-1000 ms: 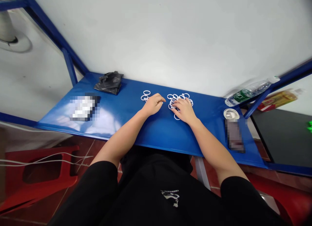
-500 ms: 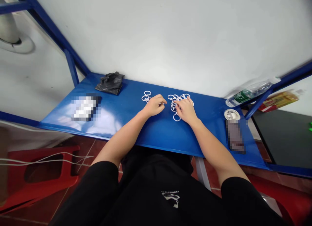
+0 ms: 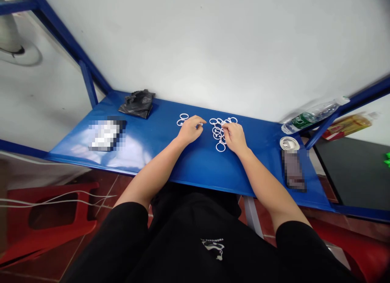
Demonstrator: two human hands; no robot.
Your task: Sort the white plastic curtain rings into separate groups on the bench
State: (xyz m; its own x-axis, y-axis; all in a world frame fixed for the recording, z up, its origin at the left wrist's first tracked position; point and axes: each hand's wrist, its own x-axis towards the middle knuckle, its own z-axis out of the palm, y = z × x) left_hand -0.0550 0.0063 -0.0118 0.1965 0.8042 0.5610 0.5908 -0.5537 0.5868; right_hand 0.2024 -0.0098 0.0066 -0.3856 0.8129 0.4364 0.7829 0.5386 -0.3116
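Several white plastic rings (image 3: 217, 132), which look like curtain rings with a small loop, lie overlapping on the blue table (image 3: 201, 165). My left hand (image 3: 190, 129) is closed, with a bit of a small white piece showing between thumb and forefinger; it looks like one of the rings, mostly hidden. Just beyond this hand's wrist side lie a few more white rings (image 3: 183, 117). My right hand (image 3: 235, 137) rests at the right of the larger pile, its fingers curled and pinched together at a ring; the fingertips partly cover what they hold.
A crumpled black plastic bag (image 3: 138, 103) and a blurred-out flat item (image 3: 106, 134) lie at the left. To the right are a clear water bottle (image 3: 315, 115), a coiled white cable (image 3: 289, 143) and a blurred dark item (image 3: 294, 171). A wall (image 3: 213, 51) rises behind the table.
My left hand has shifted slightly left and up, and its thumb and forefinger now show a white piece. My right hand's fingers have drawn back right, uncovering more of the pile.
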